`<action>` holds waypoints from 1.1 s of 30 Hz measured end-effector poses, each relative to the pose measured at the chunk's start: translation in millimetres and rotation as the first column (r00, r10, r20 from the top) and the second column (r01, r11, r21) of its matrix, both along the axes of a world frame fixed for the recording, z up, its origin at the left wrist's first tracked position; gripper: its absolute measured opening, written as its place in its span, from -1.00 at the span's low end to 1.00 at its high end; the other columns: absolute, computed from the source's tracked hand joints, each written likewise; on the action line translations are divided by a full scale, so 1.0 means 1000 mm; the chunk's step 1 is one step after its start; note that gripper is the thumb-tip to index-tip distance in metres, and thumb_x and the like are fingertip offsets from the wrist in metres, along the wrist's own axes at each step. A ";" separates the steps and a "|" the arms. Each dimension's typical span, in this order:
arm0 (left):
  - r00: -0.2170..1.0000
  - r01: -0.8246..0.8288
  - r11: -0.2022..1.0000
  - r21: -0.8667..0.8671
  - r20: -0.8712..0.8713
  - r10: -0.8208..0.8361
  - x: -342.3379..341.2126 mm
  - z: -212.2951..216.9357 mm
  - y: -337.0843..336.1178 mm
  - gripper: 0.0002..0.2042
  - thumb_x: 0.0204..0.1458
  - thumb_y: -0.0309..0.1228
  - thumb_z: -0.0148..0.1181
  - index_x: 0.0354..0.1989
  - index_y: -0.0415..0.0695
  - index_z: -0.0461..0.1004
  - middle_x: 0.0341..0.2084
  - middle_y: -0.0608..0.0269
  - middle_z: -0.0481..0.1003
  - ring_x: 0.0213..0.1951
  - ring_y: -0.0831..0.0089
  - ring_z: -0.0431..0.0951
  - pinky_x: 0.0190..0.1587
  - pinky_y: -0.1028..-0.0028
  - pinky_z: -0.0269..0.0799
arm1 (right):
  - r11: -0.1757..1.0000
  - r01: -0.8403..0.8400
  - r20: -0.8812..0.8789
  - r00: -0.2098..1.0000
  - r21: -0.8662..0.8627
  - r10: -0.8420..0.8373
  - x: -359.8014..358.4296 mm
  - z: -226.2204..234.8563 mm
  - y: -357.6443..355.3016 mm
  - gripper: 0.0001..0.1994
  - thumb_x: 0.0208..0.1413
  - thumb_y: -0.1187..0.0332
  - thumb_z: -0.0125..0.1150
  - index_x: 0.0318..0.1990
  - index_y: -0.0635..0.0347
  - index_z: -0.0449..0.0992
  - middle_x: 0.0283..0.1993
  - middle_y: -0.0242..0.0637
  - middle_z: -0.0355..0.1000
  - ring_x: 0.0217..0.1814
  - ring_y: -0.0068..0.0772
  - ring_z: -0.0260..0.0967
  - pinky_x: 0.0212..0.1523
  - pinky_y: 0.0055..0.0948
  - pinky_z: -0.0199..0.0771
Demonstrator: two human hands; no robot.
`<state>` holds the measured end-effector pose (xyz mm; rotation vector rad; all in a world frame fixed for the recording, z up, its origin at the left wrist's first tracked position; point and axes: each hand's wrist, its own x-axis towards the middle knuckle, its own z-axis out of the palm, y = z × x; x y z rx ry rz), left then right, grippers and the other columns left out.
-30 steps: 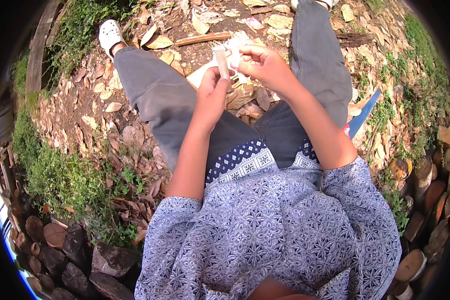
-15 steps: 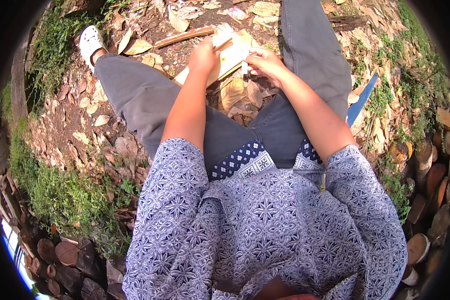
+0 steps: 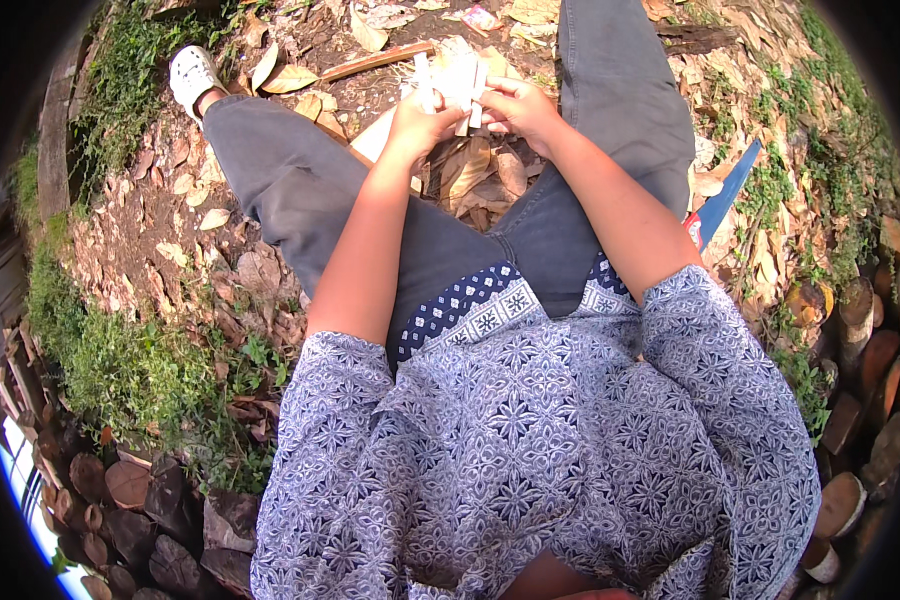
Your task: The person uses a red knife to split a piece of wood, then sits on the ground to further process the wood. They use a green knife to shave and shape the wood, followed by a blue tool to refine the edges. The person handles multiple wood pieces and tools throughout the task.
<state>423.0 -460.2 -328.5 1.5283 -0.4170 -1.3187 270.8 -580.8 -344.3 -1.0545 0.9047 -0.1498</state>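
Note:
Between my spread legs my left hand [image 3: 416, 128] is closed around a pale wooden strip [image 3: 425, 82] that sticks up past the fingers. My right hand [image 3: 526, 112] pinches another pale wooden strip [image 3: 478, 92] upright between thumb and fingers. The fingertips of both hands nearly meet at the lower ends of the pale pieces. Strong glare hides how many pieces there are and where they touch. A light wooden board [image 3: 374, 136] lies beneath and left of my left hand, partly covered by it.
Beyond my hands a long brown stick [image 3: 375, 62] lies among dry leaves [image 3: 467, 172]. A blue tapered blade-like thing [image 3: 727, 195] with a red and white end rests by my right thigh. Stacked cut logs [image 3: 130, 485] line both lower sides.
My hands have moved closer together, and the pale strips now stand upright between them. The dark-ended white thing that was in my right hand no longer shows.

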 end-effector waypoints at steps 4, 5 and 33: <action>0.999 -0.040 0.999 -0.035 -0.022 0.039 -0.004 -0.003 0.009 -0.79 0.06 -0.62 0.25 -0.15 -0.23 0.42 -0.21 0.19 0.55 -0.19 0.43 0.63 -0.14 0.43 0.65 | 0.999 -0.043 0.034 0.998 -0.019 0.044 0.000 0.005 0.003 -0.49 0.19 0.28 0.31 0.25 0.29 0.39 -0.12 -0.37 0.54 -0.29 -0.66 0.49 -0.34 -0.65 0.49; 0.998 -0.056 0.997 -0.047 -0.024 0.055 -0.004 -0.005 0.011 -0.80 0.06 -0.63 0.24 -0.15 -0.23 0.41 -0.21 0.17 0.55 -0.19 0.42 0.63 -0.13 0.42 0.65 | 0.999 -0.049 0.041 0.998 -0.024 0.050 0.000 0.006 0.003 -0.45 0.17 0.28 0.32 0.27 0.32 0.36 -0.10 -0.35 0.55 -0.28 -0.64 0.50 -0.34 -0.63 0.49; 0.708 -0.068 0.976 0.207 0.699 -0.099 0.019 -0.039 0.029 -0.72 -0.06 -0.43 0.44 -0.24 -0.25 0.49 -0.35 0.15 0.63 -0.31 0.48 0.65 -0.27 0.47 0.59 | 0.999 -0.009 -0.111 0.994 -0.050 0.004 0.000 -0.025 -0.002 -0.78 0.23 0.28 0.20 -0.07 0.18 0.49 -0.31 -0.46 0.48 -0.35 -0.65 0.44 -0.36 -0.61 0.47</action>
